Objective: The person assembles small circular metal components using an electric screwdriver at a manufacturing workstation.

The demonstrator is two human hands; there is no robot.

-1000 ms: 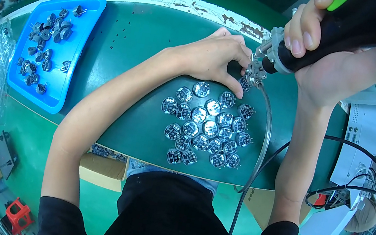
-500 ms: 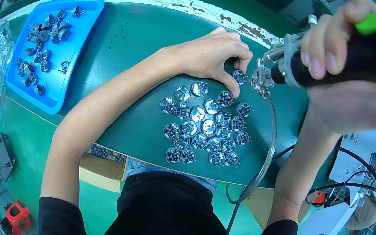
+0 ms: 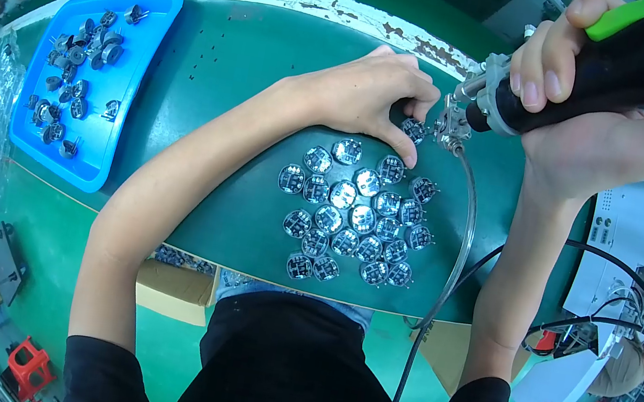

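Observation:
In the head view, my left hand (image 3: 369, 98) reaches in from the left, its thumb and fingers curled around a small round circuit part (image 3: 414, 130) with a shiny face. My right hand (image 3: 581, 129) wraps around the grip of a black electric screwdriver (image 3: 614, 84) with a bright green piece on its body. Its metal nose (image 3: 454, 121) is close to the right side of the held part; contact between them cannot be made out. A clear feed hose (image 3: 467, 225) hangs from the nose. Below my left hand, several similar round circuit parts (image 3: 362, 218) lie grouped on the green table.
A blue tray (image 3: 128, 96) with several loose dark round parts stands at the left on the green table (image 3: 214, 132). Tiny dark bits lie near the back edge. Black cables (image 3: 627, 262) and a white machine panel (image 3: 606, 223) are at the right. A red stool (image 3: 30, 368) stands lower left.
The screwdriver and my right hand have shifted slightly up, and the right hand is less blurred. My left hand keeps its hold on the round part. The whole view has moved a little.

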